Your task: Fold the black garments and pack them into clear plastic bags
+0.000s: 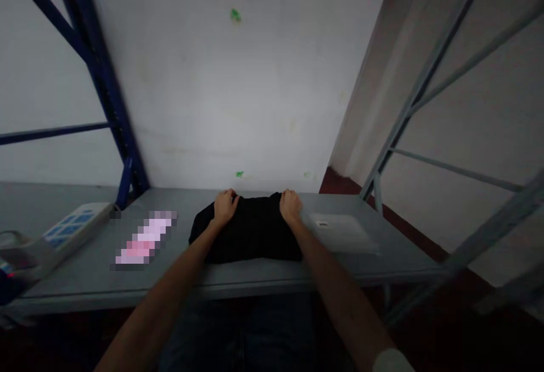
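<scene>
A black piece of cloth, perhaps a garment, lies bunched in a low, wide shape on the grey shelf in front of me. My left hand is closed on its far edge, left of the middle. Farther right, my right hand grips the same far edge with curled fingers. The cloth between the two hands looks fairly straight. Its left end sags out past my left wrist. What kind of garment it is cannot be made out.
A clear plastic bag with a small white label lies flat on the right of the grey shelf. At left are a pixelated pink item and a white power strip. Blue and grey metal posts flank the shelf.
</scene>
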`<move>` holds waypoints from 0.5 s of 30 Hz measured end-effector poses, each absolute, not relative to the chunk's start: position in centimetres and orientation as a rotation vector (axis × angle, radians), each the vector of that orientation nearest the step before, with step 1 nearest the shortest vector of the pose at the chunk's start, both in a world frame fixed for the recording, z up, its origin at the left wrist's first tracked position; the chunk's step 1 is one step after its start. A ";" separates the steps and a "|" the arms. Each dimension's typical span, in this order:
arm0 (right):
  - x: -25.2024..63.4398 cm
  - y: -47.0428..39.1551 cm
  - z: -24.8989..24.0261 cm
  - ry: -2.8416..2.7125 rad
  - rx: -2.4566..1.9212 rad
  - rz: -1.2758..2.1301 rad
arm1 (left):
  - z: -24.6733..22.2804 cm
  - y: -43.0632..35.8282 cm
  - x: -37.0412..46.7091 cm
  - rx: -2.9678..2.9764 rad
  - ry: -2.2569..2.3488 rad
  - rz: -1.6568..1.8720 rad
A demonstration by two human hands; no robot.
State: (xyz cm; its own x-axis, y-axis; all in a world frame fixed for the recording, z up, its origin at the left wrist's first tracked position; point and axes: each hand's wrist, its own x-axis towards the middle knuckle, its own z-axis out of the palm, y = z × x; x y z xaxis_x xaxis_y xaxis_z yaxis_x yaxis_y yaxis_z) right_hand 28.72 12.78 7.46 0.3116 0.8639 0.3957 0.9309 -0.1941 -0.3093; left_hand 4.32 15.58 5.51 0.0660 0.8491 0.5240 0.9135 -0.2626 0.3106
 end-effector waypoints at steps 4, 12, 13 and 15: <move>27.6 12.2 7.5 -1.557 -2.082 -0.192 | 5.3 15.4 4.4 -2.187 -1.861 -0.983; 22.7 11.6 6.9 -1.855 -1.608 -0.181 | 6.8 12.7 6.6 -2.256 -1.672 -0.977; 22.4 11.6 6.4 -1.902 -1.581 -0.164 | 6.5 12.1 7.0 -2.290 -1.653 -0.950; 22.0 11.4 5.3 -1.964 -1.566 -0.132 | 5.6 11.1 7.4 -2.364 -1.624 -0.888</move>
